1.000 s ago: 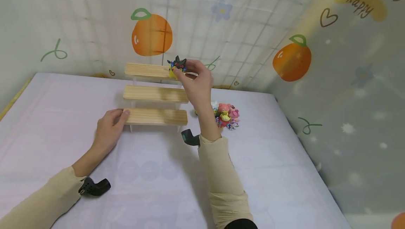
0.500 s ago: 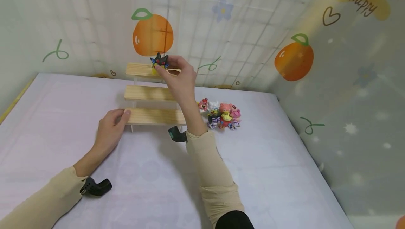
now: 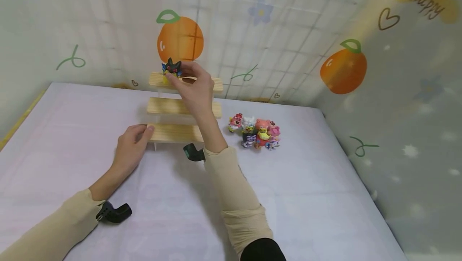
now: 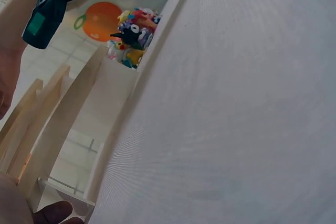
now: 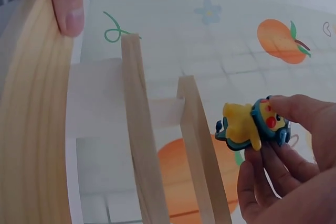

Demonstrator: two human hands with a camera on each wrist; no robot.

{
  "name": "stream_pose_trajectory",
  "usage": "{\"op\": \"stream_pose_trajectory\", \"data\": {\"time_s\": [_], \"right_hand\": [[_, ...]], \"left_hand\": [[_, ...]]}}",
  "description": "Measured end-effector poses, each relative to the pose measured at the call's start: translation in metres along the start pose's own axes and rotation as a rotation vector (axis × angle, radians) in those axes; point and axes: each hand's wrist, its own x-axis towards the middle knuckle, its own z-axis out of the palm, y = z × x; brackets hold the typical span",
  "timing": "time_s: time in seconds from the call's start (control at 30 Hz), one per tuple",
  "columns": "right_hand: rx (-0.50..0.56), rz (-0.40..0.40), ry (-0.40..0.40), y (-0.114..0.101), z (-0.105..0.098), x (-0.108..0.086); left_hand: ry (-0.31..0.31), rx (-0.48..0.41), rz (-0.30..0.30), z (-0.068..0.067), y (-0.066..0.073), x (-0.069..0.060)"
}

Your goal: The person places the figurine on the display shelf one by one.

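A three-step stand with pale wooden boards (image 3: 175, 132) is on the table. My left hand (image 3: 130, 148) grips the left end of its lowest board, the thumb on top. Between thumb and fingers my right hand (image 3: 196, 88) pinches a small yellow figure (image 5: 241, 124) with a dark blue hood and red cheeks. In the head view that figure (image 3: 171, 68) is at the left part of the top board (image 3: 216, 85); the right wrist view shows a gap between it and the board. The middle board (image 3: 166, 106) holds nothing that shows.
Several small colourful figures (image 3: 262, 132) stand grouped on the white-clothed table (image 3: 306, 197), right of the stand. Behind the table hangs a curtain (image 3: 281, 44) printed with oranges. Both forearms wear beige sleeves and black wrist devices.
My right hand has carried the pinched figure leftward along the top board, bringing the figures on the table fully into view. My left hand keeps its grip on the lowest board.
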Motion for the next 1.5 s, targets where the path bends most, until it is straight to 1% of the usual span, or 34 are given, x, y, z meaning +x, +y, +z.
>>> {"op": "stream_pose_trajectory", "data": {"time_s": [0.27,0.5,0.63,0.9,1.1,1.17,1.3,1.37,1.5], "right_hand": [[-0.043,-0.025,-0.012,0.001,0.017,0.002],[-0.068,-0.047,-0.049,0.008,0.027,0.003],[-0.075,-0.054,-0.048,0.010,0.027,0.002],[-0.084,-0.020,-0.053,0.011,0.028,0.002],[-0.099,-0.032,-0.068,0.013,0.029,0.003],[-0.094,-0.036,-0.074,0.013,0.029,0.003],[-0.040,-0.036,-0.075,0.014,0.024,0.001],[-0.008,-0.028,-0.063,0.014,0.019,0.002],[0.017,-0.030,-0.018,0.013,0.001,0.006]], "left_hand": [[0.000,-0.002,0.002,-0.001,-0.001,0.001],[-0.009,-0.001,-0.001,-0.001,-0.002,0.002],[-0.013,-0.006,-0.008,-0.001,-0.001,0.002],[-0.013,-0.006,-0.007,-0.001,-0.001,0.002],[-0.006,-0.014,-0.005,0.000,-0.003,0.002],[-0.004,-0.018,-0.005,0.000,-0.003,0.002],[-0.003,-0.021,-0.013,0.000,-0.004,0.001],[-0.007,-0.018,-0.015,0.000,-0.005,0.001],[-0.009,-0.011,-0.003,0.000,-0.005,0.002]]}}
